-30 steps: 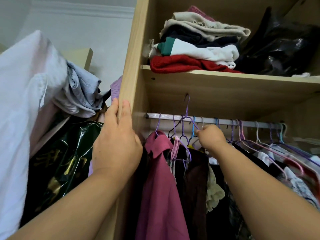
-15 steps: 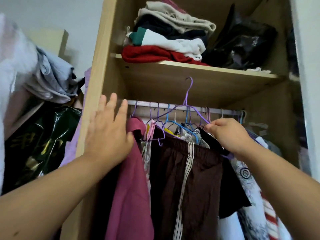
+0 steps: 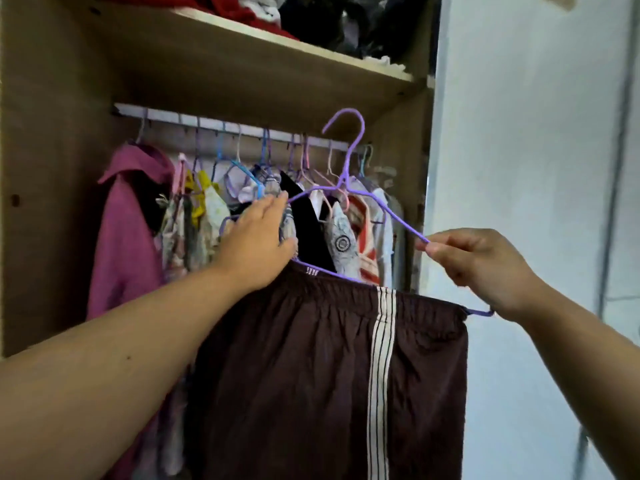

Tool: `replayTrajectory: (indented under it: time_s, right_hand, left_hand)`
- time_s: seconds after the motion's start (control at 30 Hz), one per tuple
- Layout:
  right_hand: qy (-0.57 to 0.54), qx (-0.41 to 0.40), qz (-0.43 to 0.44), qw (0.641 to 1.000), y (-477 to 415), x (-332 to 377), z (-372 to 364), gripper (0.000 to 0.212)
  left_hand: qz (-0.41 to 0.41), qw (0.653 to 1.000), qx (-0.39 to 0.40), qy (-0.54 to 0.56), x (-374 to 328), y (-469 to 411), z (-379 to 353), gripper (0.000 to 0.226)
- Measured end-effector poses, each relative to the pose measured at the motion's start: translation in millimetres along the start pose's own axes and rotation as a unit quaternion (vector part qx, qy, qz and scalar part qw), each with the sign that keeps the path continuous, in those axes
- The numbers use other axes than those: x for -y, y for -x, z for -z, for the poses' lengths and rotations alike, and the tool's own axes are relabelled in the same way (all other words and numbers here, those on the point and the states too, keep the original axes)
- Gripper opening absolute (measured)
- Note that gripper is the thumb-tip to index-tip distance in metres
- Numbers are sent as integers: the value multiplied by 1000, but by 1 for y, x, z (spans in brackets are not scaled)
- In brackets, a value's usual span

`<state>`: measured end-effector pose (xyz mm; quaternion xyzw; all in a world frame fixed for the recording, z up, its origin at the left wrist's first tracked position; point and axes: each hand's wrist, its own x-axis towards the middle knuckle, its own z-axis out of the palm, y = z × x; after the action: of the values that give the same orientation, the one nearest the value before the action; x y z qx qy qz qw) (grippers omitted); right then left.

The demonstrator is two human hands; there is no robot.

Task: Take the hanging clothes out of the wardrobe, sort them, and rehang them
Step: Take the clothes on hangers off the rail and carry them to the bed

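A purple wire hanger (image 3: 349,147) is off the rail, its hook free in front of the wardrobe. Dark brown shorts (image 3: 329,368) with white side stripes hang over its lower bar. My right hand (image 3: 481,268) pinches the hanger's right arm between thumb and fingers. My left hand (image 3: 258,242) reaches to the hanger's left end with fingers nearly straight, touching it and the clothes behind. Several garments stay on the metal rail (image 3: 221,124), among them a magenta shirt (image 3: 128,230) at the left.
A wooden shelf (image 3: 277,46) above the rail carries folded clothes and a black bag. The wardrobe's right side panel (image 3: 420,161) stands just behind the hanger. A pale wall (image 3: 526,133) fills the right.
The hanger with the brown shorts has come off the rail and moved out to the right. My left hand left the magenta shirt and went to the hanger's left end. The view swung right.
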<state>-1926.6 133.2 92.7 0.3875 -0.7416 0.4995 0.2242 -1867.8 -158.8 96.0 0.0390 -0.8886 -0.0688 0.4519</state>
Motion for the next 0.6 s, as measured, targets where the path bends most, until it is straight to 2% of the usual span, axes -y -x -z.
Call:
replayTrajectory:
  time_s: [0.13,0.23,0.33,0.47,0.6]
  right_hand:
    - [25,-13,-56,998,58,-22,38,16]
    - [75,-74,-111,988,98,-32,57,10]
    - [147,-130,-156,968,135,-35,67,13]
    - [261,-217,-205,918,189,-23,66,6]
    - [337,-337,-249,843,249,3,40,19]
  left_hand:
    - [11,998,-17,62,-20,17,-40,51]
    - [-44,993,-9,105,-32,30,-73,32]
    - [-83,981,0,174,-48,41,-104,19]
    - [-104,943,62,312,-75,59,-142,18]
    - [-133,886,145,419,-98,96,-165,21]
